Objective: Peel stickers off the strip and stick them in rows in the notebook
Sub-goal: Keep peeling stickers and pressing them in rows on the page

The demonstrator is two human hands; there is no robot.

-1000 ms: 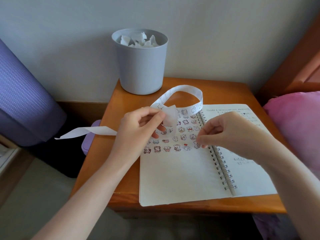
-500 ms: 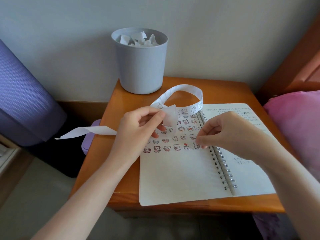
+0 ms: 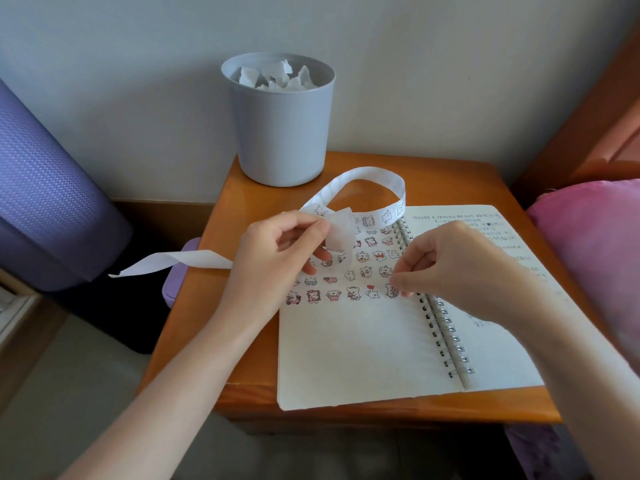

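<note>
now the left hand (image 3: 273, 261) pinches the strip (image 3: 374, 174) between thumb and curled fingers, closed tight on it, and a pale flap (image 3: 341, 233) of it curls out just right of the thumb tip. from that grip the strip rises away from the person, bends in an open loop and comes back down, its far end lying on the top edge of the notebook (image 3: 356, 355). its other end trails out past the back of the hand and hangs free beyond the table's side. just right of the left hand, the right hand (image 3: 453, 268) has its fingers curled in, thumb and forefinger tips closed together on a sticker (image 3: 391, 289) at the right end of the lowest row, down on the page. that sticker sits just beside the spiral (image 3: 446, 327). between and under the two hands, rows (image 3: 349, 294) of small cartoon stickers fill the top of the left page; nearer the person the page is bare paper. the right page, under the right wrist, carries handwriting too small to read. the notebook lies open on a wooden table (image 3: 450, 181), its near edge reaching the table's front. beyond the strip's loop stands a grey bin (image 3: 282, 140) with white scraps (image 3: 277, 77) in it, against the wall. far left of the left hand leans a purple mat (image 3: 52, 188), and a small purple object (image 3: 175, 282) sits beside the table under the trailing strip. far right of the right hand lies a pink cushion (image 3: 595, 258)
</note>
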